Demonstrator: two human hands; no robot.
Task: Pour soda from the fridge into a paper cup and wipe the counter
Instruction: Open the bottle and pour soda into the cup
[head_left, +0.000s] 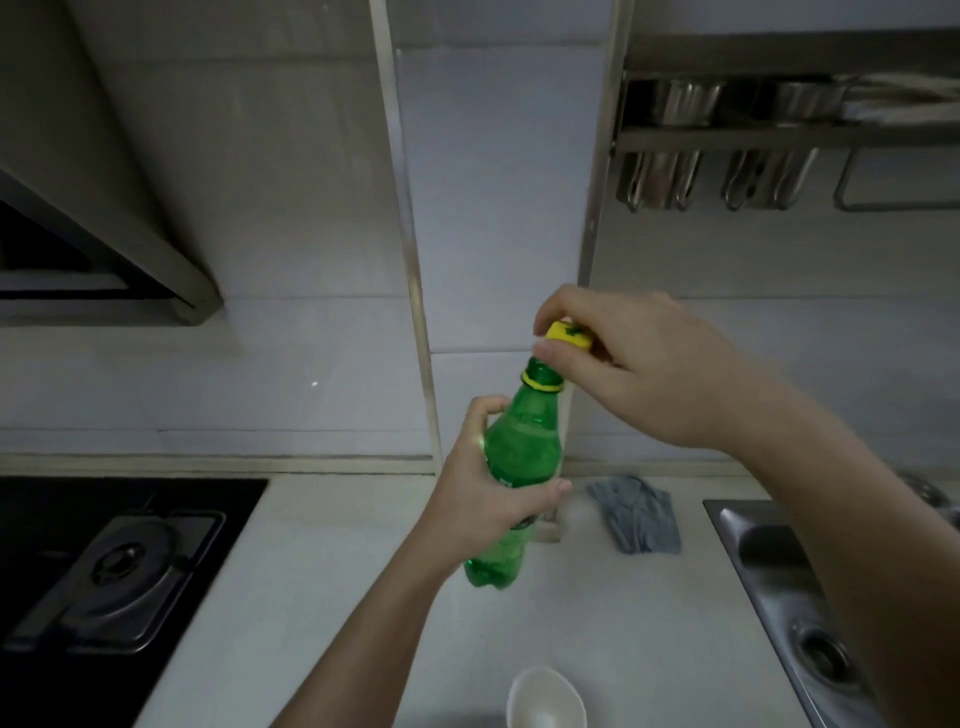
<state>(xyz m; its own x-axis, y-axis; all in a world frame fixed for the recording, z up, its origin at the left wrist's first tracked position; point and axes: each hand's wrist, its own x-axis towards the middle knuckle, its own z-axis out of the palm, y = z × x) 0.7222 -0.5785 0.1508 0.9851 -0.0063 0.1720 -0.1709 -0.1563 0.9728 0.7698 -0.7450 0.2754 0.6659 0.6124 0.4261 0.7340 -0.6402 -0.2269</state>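
My left hand (485, 499) grips the middle of a green soda bottle (522, 447), holding it upright above the white counter (322, 597). Just above the bottle's open neck, my right hand (639, 369) pinches the yellow cap (569, 335); the cap is off the neck, and a yellow ring stays on it. A white paper cup (545, 699) stands on the counter at the bottom edge, below the bottle. A crumpled grey-blue cloth (636, 512) lies on the counter against the back wall, right of the bottle.
A black gas hob (104, 566) fills the left side, with a range hood (98, 244) above it. A steel sink (795, 597) is at the right. A metal rack (779, 135) with hooks hangs on the tiled wall, upper right.
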